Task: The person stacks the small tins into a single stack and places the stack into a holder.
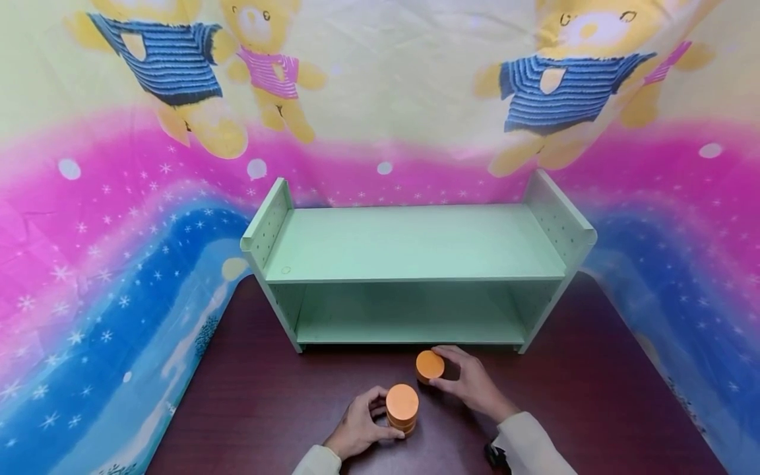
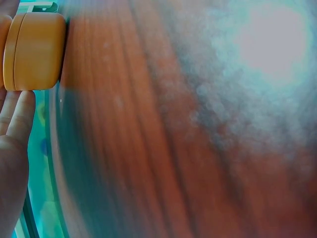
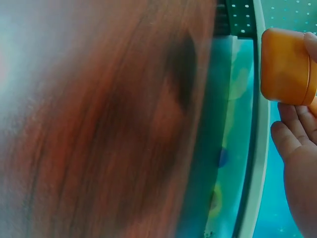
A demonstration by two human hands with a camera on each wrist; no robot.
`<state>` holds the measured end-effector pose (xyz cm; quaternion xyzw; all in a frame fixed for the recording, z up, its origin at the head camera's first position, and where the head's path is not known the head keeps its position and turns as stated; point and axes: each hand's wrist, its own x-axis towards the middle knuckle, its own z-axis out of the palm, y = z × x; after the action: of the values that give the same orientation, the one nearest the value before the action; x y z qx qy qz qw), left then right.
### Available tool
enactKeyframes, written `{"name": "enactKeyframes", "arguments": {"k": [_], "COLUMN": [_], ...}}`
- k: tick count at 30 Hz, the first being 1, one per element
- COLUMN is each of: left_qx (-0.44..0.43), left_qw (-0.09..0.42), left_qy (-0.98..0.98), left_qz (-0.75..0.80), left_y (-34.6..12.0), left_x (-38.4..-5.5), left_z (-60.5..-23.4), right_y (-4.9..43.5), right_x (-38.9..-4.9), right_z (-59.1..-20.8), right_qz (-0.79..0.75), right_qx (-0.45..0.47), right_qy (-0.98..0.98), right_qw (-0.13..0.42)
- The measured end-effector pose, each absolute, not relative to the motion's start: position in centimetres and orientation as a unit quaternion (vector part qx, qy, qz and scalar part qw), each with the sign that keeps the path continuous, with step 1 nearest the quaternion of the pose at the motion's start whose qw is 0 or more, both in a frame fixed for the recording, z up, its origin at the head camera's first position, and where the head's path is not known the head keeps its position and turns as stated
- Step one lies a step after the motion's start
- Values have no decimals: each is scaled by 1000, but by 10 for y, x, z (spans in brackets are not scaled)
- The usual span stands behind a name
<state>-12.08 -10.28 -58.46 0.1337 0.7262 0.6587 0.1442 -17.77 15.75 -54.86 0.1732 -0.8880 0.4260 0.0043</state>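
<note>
No words or labels are showing on anything. The left hand (image 1: 359,429) is curling its fingers around a stack of orange round blocks (image 1: 402,409), holding it on the dark table (image 1: 267,409). The right hand (image 1: 469,382) is gripping one orange round block (image 1: 429,366), at about 1 o'clock from the stack. That block seems to be sitting on the table, though the wrist views are blurry. A green shelf (image 1: 415,264) is standing just behind, at 12 o'clock.
</note>
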Motion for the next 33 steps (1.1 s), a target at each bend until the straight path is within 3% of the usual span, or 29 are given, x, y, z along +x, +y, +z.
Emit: {"name": "enactKeyframes", "arguments": {"k": [23, 33], "left_qx": [149, 152], "left_qw": [131, 132], "left_qy": [720, 718], "left_qz": [665, 666], "left_y": [-102, -102], "left_x": [-119, -119], "left_z": [-587, -587], "right_y": [163, 160], "right_x": [-171, -164], "right_z": [-520, -503], "right_qz": [412, 407], "right_qx": [248, 263], "right_qy": [-874, -873], "right_qw": [69, 58]}}
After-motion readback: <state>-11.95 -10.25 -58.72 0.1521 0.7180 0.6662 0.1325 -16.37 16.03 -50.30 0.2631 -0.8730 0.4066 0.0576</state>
